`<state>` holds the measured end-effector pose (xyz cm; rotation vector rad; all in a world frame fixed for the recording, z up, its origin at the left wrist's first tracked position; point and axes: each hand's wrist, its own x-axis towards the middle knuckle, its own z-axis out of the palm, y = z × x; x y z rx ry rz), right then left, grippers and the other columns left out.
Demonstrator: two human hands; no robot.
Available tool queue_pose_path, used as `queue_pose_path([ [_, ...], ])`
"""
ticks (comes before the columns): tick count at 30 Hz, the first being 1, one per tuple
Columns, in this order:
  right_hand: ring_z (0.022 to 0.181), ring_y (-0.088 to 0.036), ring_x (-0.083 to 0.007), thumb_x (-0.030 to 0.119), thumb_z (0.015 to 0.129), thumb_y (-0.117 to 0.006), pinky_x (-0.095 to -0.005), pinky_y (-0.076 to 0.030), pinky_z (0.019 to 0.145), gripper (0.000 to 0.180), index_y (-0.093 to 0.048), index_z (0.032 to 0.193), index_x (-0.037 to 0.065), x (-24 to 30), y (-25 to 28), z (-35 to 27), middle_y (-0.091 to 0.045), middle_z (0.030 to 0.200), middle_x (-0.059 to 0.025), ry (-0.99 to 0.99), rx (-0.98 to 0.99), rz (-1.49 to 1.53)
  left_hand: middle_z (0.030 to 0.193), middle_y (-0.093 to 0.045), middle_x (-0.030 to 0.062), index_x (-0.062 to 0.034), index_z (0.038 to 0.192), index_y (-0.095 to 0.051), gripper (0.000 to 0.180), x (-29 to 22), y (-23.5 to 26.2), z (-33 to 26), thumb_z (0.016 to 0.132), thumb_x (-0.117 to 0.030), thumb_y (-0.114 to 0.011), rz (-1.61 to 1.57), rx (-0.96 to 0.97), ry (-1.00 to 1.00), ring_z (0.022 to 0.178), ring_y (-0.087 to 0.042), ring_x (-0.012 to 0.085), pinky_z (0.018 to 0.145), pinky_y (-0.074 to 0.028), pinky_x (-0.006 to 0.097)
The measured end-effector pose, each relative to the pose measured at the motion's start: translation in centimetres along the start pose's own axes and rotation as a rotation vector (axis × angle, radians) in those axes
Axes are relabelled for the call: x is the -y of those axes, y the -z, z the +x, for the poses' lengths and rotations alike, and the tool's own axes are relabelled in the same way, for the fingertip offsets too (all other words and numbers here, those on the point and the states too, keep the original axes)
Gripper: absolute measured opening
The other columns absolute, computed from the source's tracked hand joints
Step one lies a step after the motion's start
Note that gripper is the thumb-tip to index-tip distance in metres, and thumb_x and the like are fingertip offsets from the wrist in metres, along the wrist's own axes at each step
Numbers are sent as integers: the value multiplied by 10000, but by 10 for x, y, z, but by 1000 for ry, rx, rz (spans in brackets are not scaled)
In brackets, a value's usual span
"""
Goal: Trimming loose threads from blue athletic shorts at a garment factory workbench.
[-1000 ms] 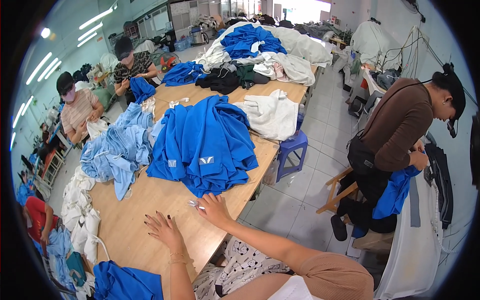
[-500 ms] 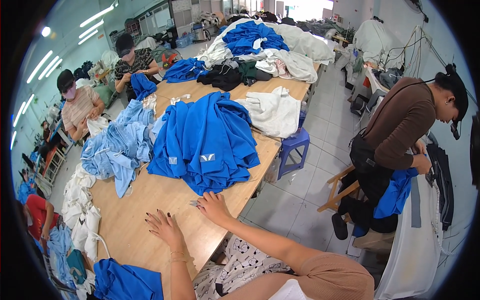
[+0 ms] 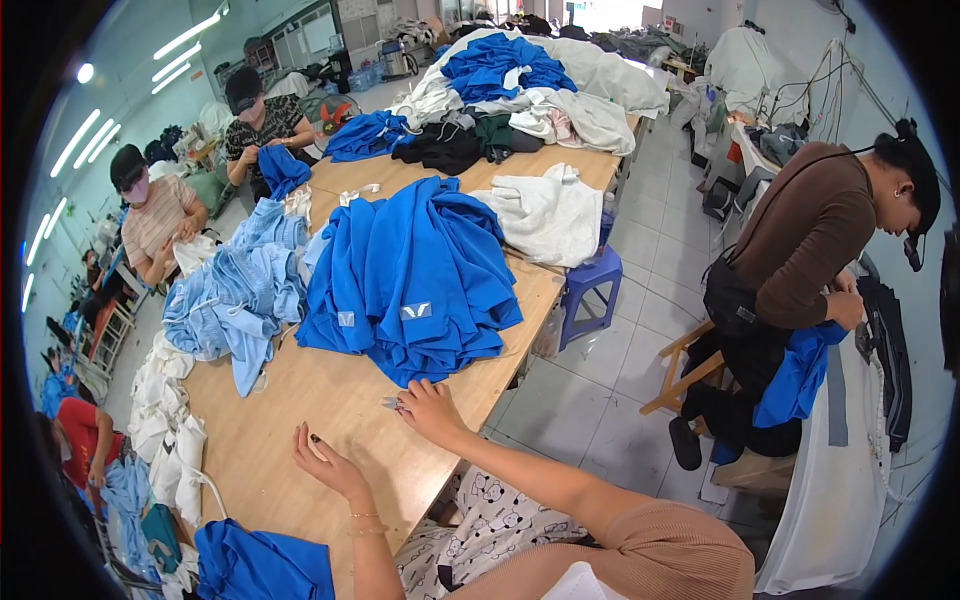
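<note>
Your right hand rests on the near edge of the wooden bench, fingers curled around a small metal snipper whose tip pokes out to the left; the tool is too small to tell more. Your left hand lies flat on bare wood just left of and nearer than the right, fingers spread wide, holding nothing, a thin bracelet at the wrist.

Just beyond your right hand sits a pile of bright blue garments, its near hem close to the fingertips but apart from them. Left of that pile: a heap of light blue garments, then white fabric spilling over the left edge. Another blue garment lies at the near left corner. A white garment hangs over the right edge, above a blue plastic stool on the tiled floor. At the far end, mixed blue, white and dark clothing is stacked high.

A person in a brown top sits to the right, holding blue cloth. Two people sit at the far left.
</note>
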<state>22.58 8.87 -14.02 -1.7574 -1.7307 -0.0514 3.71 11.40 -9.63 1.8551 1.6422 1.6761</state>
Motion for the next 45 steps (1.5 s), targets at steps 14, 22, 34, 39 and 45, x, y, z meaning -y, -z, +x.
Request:
queue_pose_path([
  [14,910,-478,-217,231,788,-638,-369,-350,747,228,-596,962,90,-1,-2,-7,-504,927,-45,25,-67,17,777,-550,118,35,816,-570,235,-277,95,-17,935,-165,-535,-1627,1659,75,671,-501,231,615,-394,350],
  [22,895,-480,-216,232,777,-644,-370,-347,724,225,-589,949,97,-10,-3,-4,-502,912,-47,28,-118,16,756,-554,50,-70,764,-535,248,-282,73,-20,929,-254,-547,-1699,1638,206,721,-470,201,816,-366,412],
  [34,919,-480,-223,210,784,-639,-379,-349,756,219,-594,962,91,-6,-3,-5,-507,941,-51,19,-66,33,808,-547,83,-69,809,-543,312,-297,71,-23,977,-308,-435,-1845,1763,301,751,-465,205,801,-369,399],
  [39,931,-480,-228,215,777,-647,-383,-351,762,266,-593,1009,97,-9,-5,-7,-500,945,-54,-8,-46,14,968,-542,140,3,967,-619,206,-320,64,-31,934,-164,-503,-1889,2274,288,888,-516,250,812,-402,388],
  [45,912,-487,-234,239,769,-657,-396,-358,735,242,-596,959,101,-6,-4,-1,-510,920,-51,17,-70,40,1169,-509,179,39,1131,-629,257,-322,59,-48,931,-56,-498,-1851,2800,227,1087,-489,291,880,-383,410],
])
